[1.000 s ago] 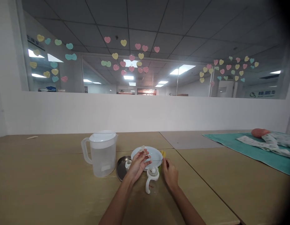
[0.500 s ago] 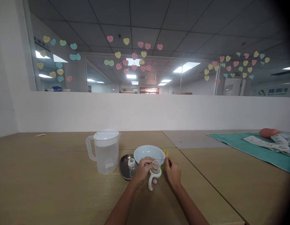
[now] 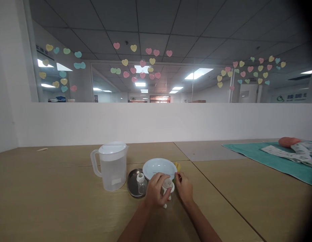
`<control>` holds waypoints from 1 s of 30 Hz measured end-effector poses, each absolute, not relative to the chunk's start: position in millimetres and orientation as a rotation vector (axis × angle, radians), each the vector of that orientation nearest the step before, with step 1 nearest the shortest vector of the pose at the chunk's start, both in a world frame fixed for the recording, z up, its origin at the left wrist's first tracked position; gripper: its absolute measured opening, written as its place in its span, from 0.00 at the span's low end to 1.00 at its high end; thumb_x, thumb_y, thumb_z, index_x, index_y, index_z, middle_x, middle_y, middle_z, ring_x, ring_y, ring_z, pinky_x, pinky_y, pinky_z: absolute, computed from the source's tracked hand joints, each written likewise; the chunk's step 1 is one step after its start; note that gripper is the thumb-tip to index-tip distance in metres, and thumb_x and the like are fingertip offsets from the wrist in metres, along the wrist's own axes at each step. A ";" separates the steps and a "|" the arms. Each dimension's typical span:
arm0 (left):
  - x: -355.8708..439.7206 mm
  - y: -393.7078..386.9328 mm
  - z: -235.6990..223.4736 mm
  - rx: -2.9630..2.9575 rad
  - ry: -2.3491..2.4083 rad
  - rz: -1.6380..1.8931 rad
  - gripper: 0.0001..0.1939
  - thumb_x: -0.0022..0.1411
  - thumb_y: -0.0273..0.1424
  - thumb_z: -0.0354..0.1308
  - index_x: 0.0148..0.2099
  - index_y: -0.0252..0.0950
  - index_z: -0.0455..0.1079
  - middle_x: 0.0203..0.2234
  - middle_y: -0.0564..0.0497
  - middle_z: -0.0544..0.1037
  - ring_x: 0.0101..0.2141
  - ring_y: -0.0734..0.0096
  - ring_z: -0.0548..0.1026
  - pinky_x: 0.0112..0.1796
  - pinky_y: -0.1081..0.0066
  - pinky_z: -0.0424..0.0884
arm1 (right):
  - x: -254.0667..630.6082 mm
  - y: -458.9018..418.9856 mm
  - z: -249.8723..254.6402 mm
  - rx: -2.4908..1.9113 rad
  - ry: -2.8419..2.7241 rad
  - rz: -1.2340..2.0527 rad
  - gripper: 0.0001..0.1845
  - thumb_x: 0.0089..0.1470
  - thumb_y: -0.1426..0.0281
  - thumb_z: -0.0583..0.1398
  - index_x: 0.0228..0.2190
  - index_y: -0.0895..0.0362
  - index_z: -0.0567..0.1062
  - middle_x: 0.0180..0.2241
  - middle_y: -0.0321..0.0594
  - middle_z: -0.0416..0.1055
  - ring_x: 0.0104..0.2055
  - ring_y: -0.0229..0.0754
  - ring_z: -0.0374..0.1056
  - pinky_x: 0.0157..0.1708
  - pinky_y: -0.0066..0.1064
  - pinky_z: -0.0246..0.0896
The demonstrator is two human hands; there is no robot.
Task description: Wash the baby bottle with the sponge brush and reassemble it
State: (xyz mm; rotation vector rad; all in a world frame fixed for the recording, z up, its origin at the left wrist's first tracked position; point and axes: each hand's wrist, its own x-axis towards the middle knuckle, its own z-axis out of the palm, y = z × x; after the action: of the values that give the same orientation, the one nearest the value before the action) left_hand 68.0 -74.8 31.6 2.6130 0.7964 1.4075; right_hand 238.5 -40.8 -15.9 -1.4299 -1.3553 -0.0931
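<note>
My left hand (image 3: 157, 190) is closed around the top of a clear baby bottle (image 3: 167, 183), fingers behind and thumb in front. The bottle stands upright on the table, with a white curved handle (image 3: 165, 206) at its collar, partly hidden by my hand. My right hand (image 3: 184, 186) pinches one end of a thin rod (image 3: 171, 174), which points left over the near edge of a pale blue bowl (image 3: 159, 164). What kind of rod it is, I cannot tell. Yellow and green pieces (image 3: 178, 166) show behind my right fingers, mostly hidden.
A translucent lidded pitcher (image 3: 113, 173) stands left. Beside it a metal tray (image 3: 130, 183) holds a small clear bottle with a white collar (image 3: 142, 186). On the right lies a teal towel (image 3: 246, 151) with patterned cloth (image 3: 281, 153) and a pinkish-orange object (image 3: 289, 142).
My left hand has shifted from the bottle's left side to wrap around its top, now covering more of the handle. My right hand keeps its pinch on the rod. The view has tilted slightly.
</note>
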 end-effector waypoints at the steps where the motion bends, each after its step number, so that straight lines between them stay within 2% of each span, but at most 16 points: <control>1: 67.7 -73.1 30.9 2.614 0.777 1.395 0.19 0.59 0.34 0.51 0.52 0.36 0.66 0.43 0.41 0.72 0.43 0.59 0.69 0.45 0.62 0.65 | 238.2 -40.7 -15.9 -1.424 -1.360 -0.087 0.27 0.58 0.55 0.43 0.29 0.57 0.74 0.28 0.44 0.75 0.28 0.43 0.69 0.27 0.29 0.56; 8: 61.8 -62.6 28.3 2.693 0.716 1.353 0.20 0.62 0.31 0.46 0.55 0.37 0.66 0.46 0.42 0.73 0.46 0.60 0.69 0.48 0.61 0.64 | 237.8 -38.9 -18.8 -1.437 -1.369 -0.088 0.25 0.59 0.57 0.44 0.30 0.57 0.74 0.28 0.43 0.75 0.29 0.43 0.69 0.28 0.29 0.56; 12: 51.5 -60.3 29.2 2.839 0.725 1.349 0.27 0.59 0.35 0.52 0.60 0.38 0.60 0.53 0.42 0.69 0.51 0.55 0.67 0.53 0.58 0.59 | 236.7 -39.2 -19.7 -1.448 -1.383 -0.109 0.27 0.59 0.56 0.42 0.32 0.57 0.75 0.28 0.43 0.74 0.29 0.43 0.69 0.28 0.29 0.56; 14: 40.9 -54.9 29.2 2.776 0.907 1.522 0.27 0.58 0.36 0.53 0.59 0.37 0.61 0.54 0.42 0.68 0.52 0.54 0.66 0.54 0.58 0.56 | 235.9 -40.0 -19.0 -1.441 -1.378 -0.110 0.28 0.60 0.55 0.41 0.32 0.57 0.75 0.31 0.44 0.74 0.30 0.42 0.69 0.29 0.30 0.57; 16: 27.9 -45.1 27.9 2.494 1.256 1.765 0.21 0.62 0.32 0.47 0.56 0.36 0.65 0.51 0.42 0.71 0.52 0.56 0.67 0.53 0.60 0.58 | 235.2 -41.5 -18.0 -1.410 -1.366 -0.103 0.27 0.60 0.56 0.41 0.33 0.57 0.74 0.33 0.44 0.73 0.32 0.42 0.69 0.31 0.30 0.58; 18: 14.6 -31.8 24.7 2.248 1.530 1.823 0.19 0.63 0.29 0.42 0.51 0.36 0.69 0.46 0.43 0.73 0.49 0.60 0.69 0.52 0.62 0.61 | 234.8 -44.1 -17.1 -1.317 -1.375 -0.121 0.26 0.61 0.58 0.42 0.34 0.57 0.74 0.34 0.45 0.73 0.36 0.43 0.68 0.36 0.31 0.59; 21: -1.6 -10.9 16.1 2.070 1.781 1.580 0.20 0.61 0.24 0.40 0.46 0.36 0.71 0.42 0.45 0.75 0.46 0.64 0.71 0.50 0.65 0.65 | 234.2 -50.6 -15.9 -1.098 -1.466 -0.226 0.20 0.61 0.64 0.45 0.37 0.57 0.73 0.38 0.45 0.72 0.42 0.44 0.66 0.43 0.35 0.58; 24: -10.2 3.9 6.1 2.018 1.848 1.328 0.20 0.57 0.20 0.44 0.47 0.35 0.72 0.44 0.47 0.76 0.47 0.66 0.72 0.51 0.67 0.64 | 232.7 -57.8 -14.1 -0.912 -1.580 -0.371 0.14 0.59 0.68 0.50 0.41 0.58 0.72 0.39 0.45 0.72 0.43 0.45 0.66 0.43 0.38 0.57; 30: -14.4 13.3 1.5 2.002 1.803 1.153 0.18 0.58 0.25 0.51 0.50 0.32 0.71 0.48 0.45 0.76 0.49 0.65 0.72 0.51 0.68 0.63 | 229.3 -63.5 -9.9 -0.804 -1.658 -0.480 0.15 0.56 0.72 0.52 0.45 0.58 0.70 0.40 0.46 0.71 0.42 0.46 0.67 0.40 0.39 0.58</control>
State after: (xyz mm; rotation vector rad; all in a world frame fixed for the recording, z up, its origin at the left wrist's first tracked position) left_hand -14.4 13.3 1.5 2.0020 1.8026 1.1530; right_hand 229.3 -63.5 -9.9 -0.8043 -1.6581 -0.4805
